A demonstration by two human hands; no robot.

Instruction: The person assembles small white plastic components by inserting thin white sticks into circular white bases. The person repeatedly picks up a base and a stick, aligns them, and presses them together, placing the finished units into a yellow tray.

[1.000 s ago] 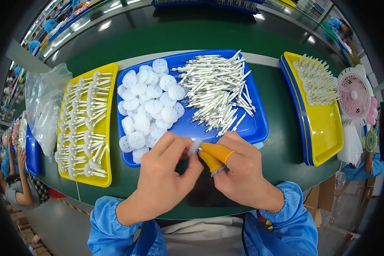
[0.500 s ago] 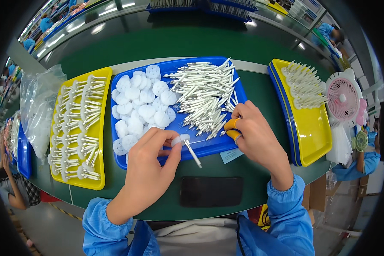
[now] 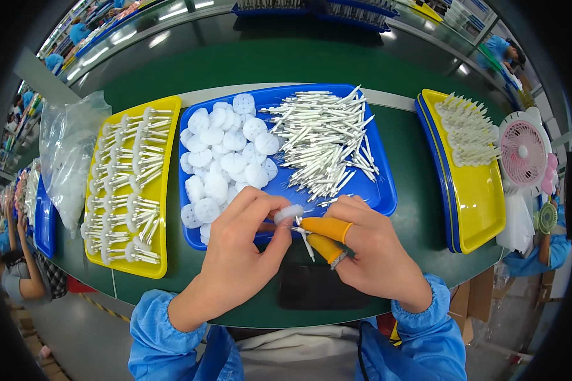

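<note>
My left hand (image 3: 245, 247) pinches a round white plastic disc (image 3: 288, 213) between thumb and forefinger, over the near edge of the blue tray (image 3: 384, 198). Orange finger cots (image 3: 326, 227) cover two fingertips of my right hand (image 3: 378, 257), which meets the disc from the right. Those fingers are closed on a thin white rod at the disc; a rod (image 3: 309, 249) slants down below the fingertips. Where rod and disc join is hidden. In the blue tray lie a heap of discs (image 3: 225, 152) at left and a pile of white rods (image 3: 314, 143) at right.
At left, a yellow tray (image 3: 149, 267) bears rows of discs fitted with rods, beside a clear plastic bag (image 3: 70, 155). Stacked trays with a yellow one (image 3: 480, 219) on top stand at right, near a pink-white fan (image 3: 522, 152). A dark phone (image 3: 321, 293) lies below my hands.
My right hand has come from the rod pile, left and nearer, to the disc in my left hand, bringing a rod. The whole view has shifted slightly.
</note>
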